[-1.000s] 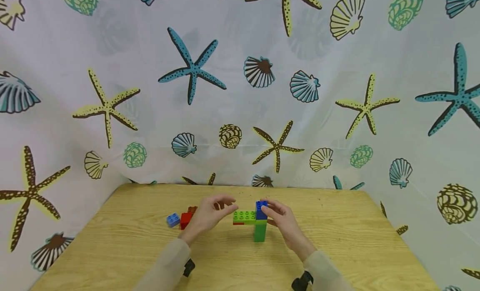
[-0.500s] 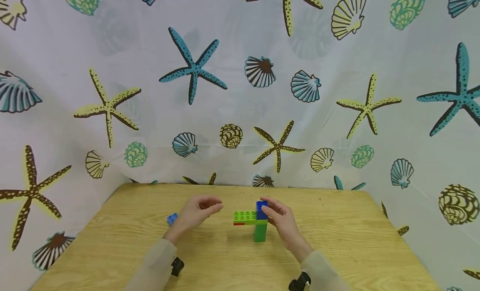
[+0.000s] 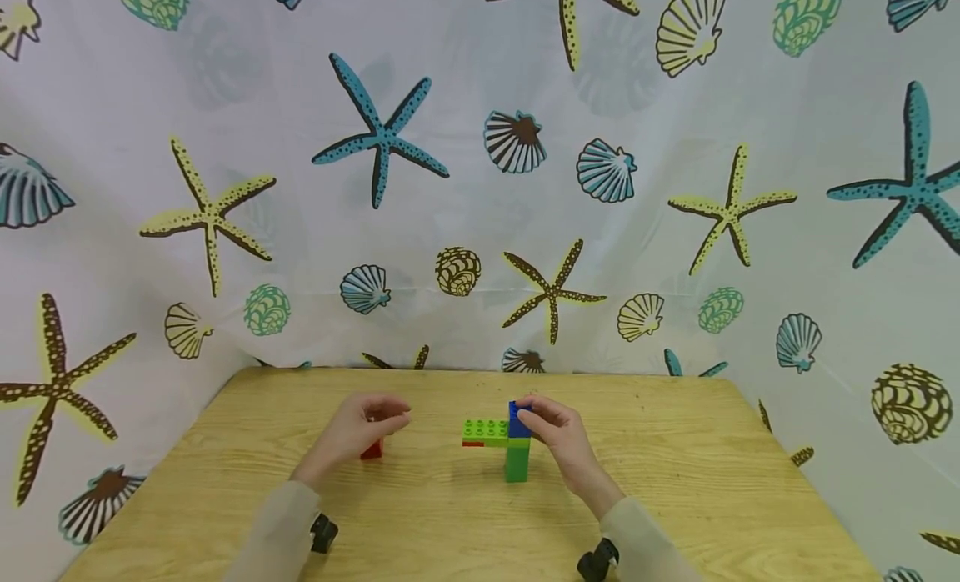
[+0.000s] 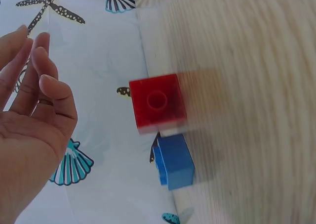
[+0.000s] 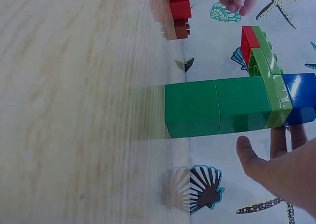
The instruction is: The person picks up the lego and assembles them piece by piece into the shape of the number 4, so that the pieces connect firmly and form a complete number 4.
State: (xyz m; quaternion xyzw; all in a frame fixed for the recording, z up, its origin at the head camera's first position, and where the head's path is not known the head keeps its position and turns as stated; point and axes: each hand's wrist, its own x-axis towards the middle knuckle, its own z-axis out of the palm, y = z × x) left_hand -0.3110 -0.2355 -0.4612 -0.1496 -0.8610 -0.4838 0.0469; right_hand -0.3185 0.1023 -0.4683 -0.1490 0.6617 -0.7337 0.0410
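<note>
The dark blue block (image 5: 300,100) near me looked like hard, smooth plastic with a white glint on one face. The lime block (image 5: 272,85) was glossy plastic too, and the green blocks (image 5: 192,110) had smooth, softly shiny sides. The red block (image 4: 157,101) and light blue block (image 4: 178,158) looked like smooth plastic. I saw grained wood across the table (image 3: 637,457), thin printed cloth on the backdrop (image 3: 450,223), and matt, soft-looking cloth on my sleeves (image 3: 652,542).

A wooden table (image 3: 712,465) is backed and flanked by a white cloth (image 3: 465,215). A blue starfish (image 3: 382,137) is printed high behind the table, a brown starfish (image 3: 57,389) to its left, a round shell (image 3: 912,403) to its right.
</note>
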